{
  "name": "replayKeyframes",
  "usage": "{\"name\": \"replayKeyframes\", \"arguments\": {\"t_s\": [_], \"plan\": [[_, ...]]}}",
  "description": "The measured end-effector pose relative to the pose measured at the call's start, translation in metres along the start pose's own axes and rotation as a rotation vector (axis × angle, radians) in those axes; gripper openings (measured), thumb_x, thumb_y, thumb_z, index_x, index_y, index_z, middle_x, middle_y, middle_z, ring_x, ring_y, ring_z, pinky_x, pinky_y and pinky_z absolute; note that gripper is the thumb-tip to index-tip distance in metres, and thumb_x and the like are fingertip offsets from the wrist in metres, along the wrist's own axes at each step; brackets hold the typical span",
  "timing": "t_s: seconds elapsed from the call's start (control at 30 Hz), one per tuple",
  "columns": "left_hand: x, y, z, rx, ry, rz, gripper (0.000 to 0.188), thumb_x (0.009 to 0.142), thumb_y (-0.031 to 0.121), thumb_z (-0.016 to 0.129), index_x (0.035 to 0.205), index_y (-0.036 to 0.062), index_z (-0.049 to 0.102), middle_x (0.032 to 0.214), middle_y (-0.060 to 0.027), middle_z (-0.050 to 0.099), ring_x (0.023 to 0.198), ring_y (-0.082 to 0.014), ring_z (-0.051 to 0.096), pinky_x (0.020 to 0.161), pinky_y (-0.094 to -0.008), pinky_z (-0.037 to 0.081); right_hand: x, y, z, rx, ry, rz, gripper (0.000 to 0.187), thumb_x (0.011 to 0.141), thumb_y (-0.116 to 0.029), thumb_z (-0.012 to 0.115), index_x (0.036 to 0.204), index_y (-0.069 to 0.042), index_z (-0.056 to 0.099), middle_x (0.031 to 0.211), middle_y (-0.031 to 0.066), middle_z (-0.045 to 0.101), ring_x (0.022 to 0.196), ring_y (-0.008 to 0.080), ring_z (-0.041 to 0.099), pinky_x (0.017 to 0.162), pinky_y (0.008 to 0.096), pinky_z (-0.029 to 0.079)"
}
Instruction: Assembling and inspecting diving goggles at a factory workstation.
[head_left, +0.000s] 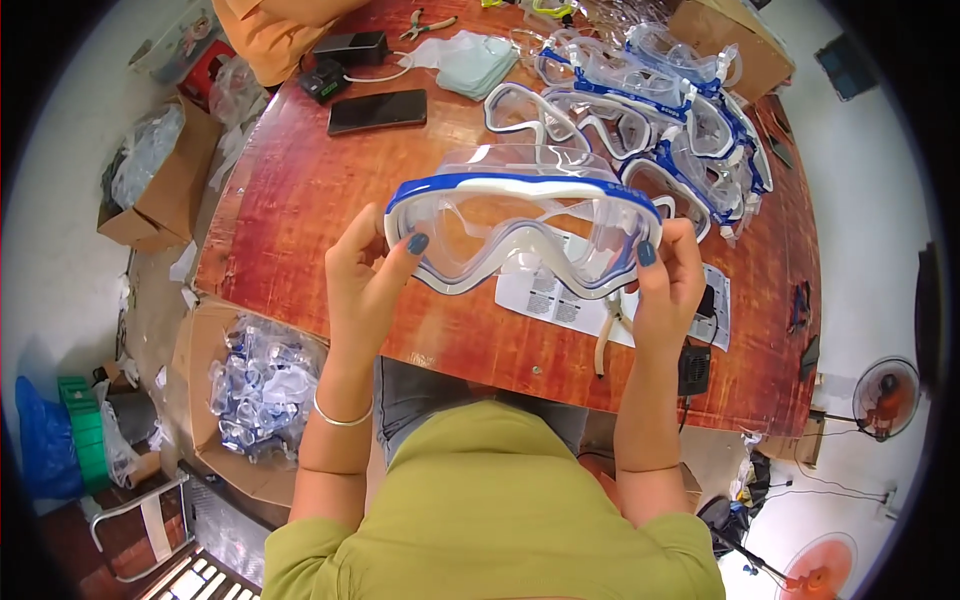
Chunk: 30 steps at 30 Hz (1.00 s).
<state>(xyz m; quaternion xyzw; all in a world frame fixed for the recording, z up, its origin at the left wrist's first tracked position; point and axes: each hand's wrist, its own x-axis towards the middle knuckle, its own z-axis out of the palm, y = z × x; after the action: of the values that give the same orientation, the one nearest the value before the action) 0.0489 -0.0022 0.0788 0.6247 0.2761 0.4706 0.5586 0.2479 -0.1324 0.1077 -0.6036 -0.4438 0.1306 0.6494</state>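
A diving mask [462, 281] with a white and blue frame and a clear skirt is held up above the table. My left hand [368, 262] pinches its left side, with the thumb on the front edge. On the opposite side my right hand [668, 268] grips the frame in the same way, thumb in front and fingers behind. Below the mask lies a printed sheet [548, 302], partly covered by it. Beside my right hand, a pair of pliers [607, 335] rests on the sheet, its upper part hidden.
Several more masks [690, 110] are heaped at the back right of the red-brown table [290, 220]. A phone [377, 111], pale cloths [475, 68] and other pliers [428, 24] lie at the back. A carton of small clear and blue parts [262, 390] stands at the lower left.
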Motion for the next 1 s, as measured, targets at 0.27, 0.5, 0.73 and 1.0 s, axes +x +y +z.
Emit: {"name": "replayKeyframes", "arguments": {"t_s": [0.27, 0.5, 0.73, 1.0], "plan": [[-0.002, 0.028, 0.003, -0.032, 0.021, -0.171, 0.024, 0.083, 0.011, 0.061, 0.066, 0.0055, 0.046, 0.061, 0.0071, 0.039, 0.055, 0.0003, 0.031, 0.047, -0.0181, 0.022, 0.002, -0.014, 0.001, -0.024, 0.039, 0.186, 0.013, 0.083, -0.021, 0.054, 0.079, -0.009, 0.051, 0.064, -0.0075, 0.044, 0.052, -0.0015, 0.034, 0.044, 0.014, 0.025], [-0.004, 0.032, 0.005, -0.021, 0.053, -0.186, 0.027, 0.083, 0.014, 0.062, 0.063, 0.0056, 0.045, 0.059, 0.0075, 0.038, 0.055, 0.0006, 0.031, 0.046, -0.0185, 0.021, 0.005, -0.01, -0.003, -0.046, 0.041, 0.189, 0.014, 0.082, -0.021, 0.053, 0.077, -0.008, 0.051, 0.065, -0.0066, 0.046, 0.054, -0.0008, 0.036, 0.047, 0.0148, 0.024], [-0.002, 0.035, 0.005, -0.024, 0.043, -0.21, 0.027, 0.083, 0.016, 0.062, 0.064, 0.0044, 0.048, 0.058, 0.0072, 0.041, 0.054, 0.0007, 0.034, 0.045, -0.0181, 0.022, 0.005, -0.01, -0.006, -0.055, 0.029, 0.225, 0.015, 0.083, -0.022, 0.053, 0.078, -0.008, 0.053, 0.064, -0.0068, 0.046, 0.054, -0.0009, 0.037, 0.046, 0.0148, 0.024], [-0.005, 0.03, 0.003, 0.007, 0.043, -0.256, 0.027, 0.084, 0.02, 0.062, 0.065, 0.0027, 0.053, 0.055, 0.0059, 0.044, 0.05, 0.0001, 0.036, 0.043, -0.0188, 0.023, 0.004, -0.016, -0.004, 0.004, 0.004, 0.271, 0.013, 0.084, -0.016, 0.054, 0.08, -0.004, 0.052, 0.064, -0.0068, 0.046, 0.052, -0.0021, 0.037, 0.044, 0.0138, 0.025]]}}
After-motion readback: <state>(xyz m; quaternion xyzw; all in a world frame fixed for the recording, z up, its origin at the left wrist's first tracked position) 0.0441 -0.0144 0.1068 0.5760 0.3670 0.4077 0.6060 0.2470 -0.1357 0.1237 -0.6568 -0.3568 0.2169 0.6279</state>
